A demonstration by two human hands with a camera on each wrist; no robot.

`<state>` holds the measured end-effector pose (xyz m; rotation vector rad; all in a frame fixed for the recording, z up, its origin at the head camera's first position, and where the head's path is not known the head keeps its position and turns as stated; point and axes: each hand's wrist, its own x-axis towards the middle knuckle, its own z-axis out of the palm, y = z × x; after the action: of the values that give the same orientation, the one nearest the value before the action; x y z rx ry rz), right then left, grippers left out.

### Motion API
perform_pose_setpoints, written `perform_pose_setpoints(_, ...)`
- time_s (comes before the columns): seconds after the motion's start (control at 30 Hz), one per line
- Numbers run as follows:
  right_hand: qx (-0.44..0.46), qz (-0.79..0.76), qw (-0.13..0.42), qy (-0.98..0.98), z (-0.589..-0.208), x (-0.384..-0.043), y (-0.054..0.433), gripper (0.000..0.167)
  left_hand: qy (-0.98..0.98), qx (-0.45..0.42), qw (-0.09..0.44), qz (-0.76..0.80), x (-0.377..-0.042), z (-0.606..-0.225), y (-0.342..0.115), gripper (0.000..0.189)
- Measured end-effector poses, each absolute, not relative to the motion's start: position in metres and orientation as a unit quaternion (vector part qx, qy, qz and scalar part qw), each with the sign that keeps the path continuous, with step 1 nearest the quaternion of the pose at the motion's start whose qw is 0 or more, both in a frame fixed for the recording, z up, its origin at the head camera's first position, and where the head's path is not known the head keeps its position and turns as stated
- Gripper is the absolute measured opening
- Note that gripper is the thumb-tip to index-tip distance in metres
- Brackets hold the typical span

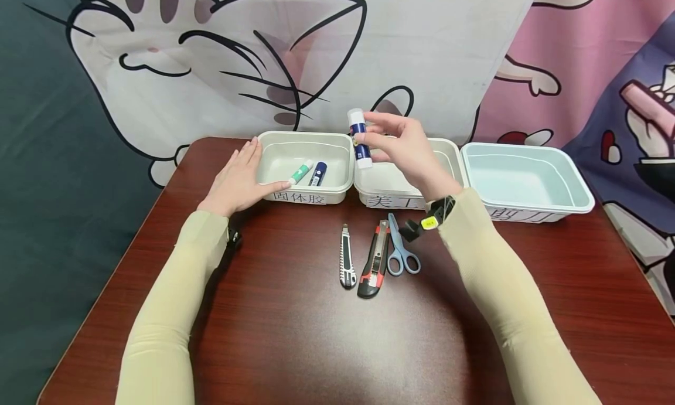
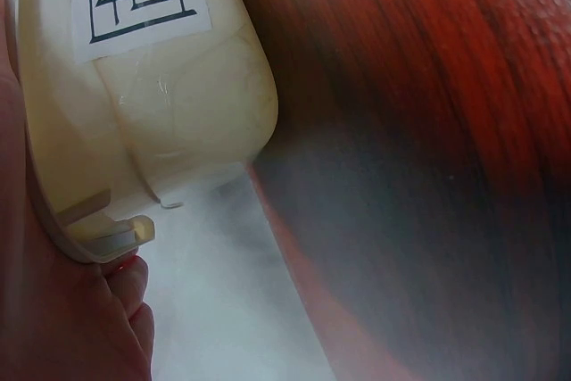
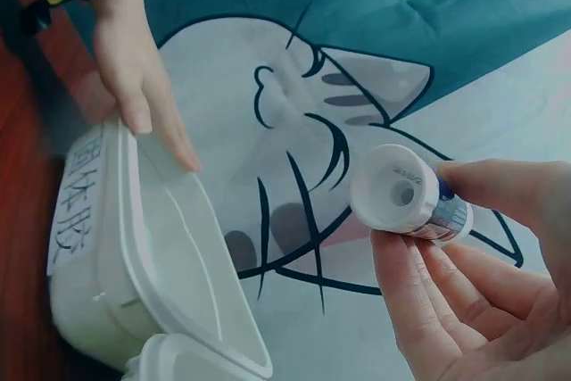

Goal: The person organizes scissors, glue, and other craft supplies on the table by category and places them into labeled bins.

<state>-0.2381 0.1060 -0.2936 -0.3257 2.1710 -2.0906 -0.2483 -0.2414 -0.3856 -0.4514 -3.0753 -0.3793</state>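
Note:
My right hand (image 1: 408, 150) pinches a blue glue stick with white ends (image 1: 360, 138) between thumb and fingers, above the gap between the left and middle bins. In the right wrist view the white end of the glue stick (image 3: 397, 189) faces the camera. My left hand (image 1: 237, 176) rests with straight fingers along the left rim of the left bin (image 1: 300, 137). Inside that bin lie a green glue stick (image 1: 301, 173) and a dark blue glue stick (image 1: 318, 174). The left wrist view shows the bin's outer wall (image 2: 196, 104) beside the hand.
A middle white bin (image 1: 390, 203) and a pale blue bin (image 1: 527, 150) stand to the right, with labels in front. On the table (image 1: 295, 334) lie a small box cutter (image 1: 346, 258), a red-black box cutter (image 1: 375, 261) and blue scissors (image 1: 401, 249). A printed curtain (image 1: 422, 30) hangs behind.

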Motion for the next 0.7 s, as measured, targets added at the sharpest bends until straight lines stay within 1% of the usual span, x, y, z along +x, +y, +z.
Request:
perform_pose_setpoints(0.17, -0.082, -0.693, 0.066, 0.714, -0.290, -0.253, 0.097, 0.049, -0.982, -0.145, 0.006, -0.119, -0.248, -0.384, -0.241, 0.123)
perform_pose_setpoints(0.3, -0.050, -0.701, 0.082, 0.707, -0.294, -0.262, 0.090, 0.052, -0.982, -0.145, 0.010, -0.118, -0.248, -0.384, -0.241, 0.122)
perform_pose_setpoints(0.53, -0.030, -0.696, 0.096, 0.711, -0.326, -0.270, 0.078, 0.051, -0.982, -0.145, 0.008, -0.121, -0.248, -0.386, -0.241, 0.123)
perform_pose_setpoints(0.7, -0.011, -0.698, 0.114, 0.707, -0.342, -0.272, 0.074, 0.061, -0.982, -0.148, 0.010, -0.118, -0.250, -0.386, -0.242, 0.123)
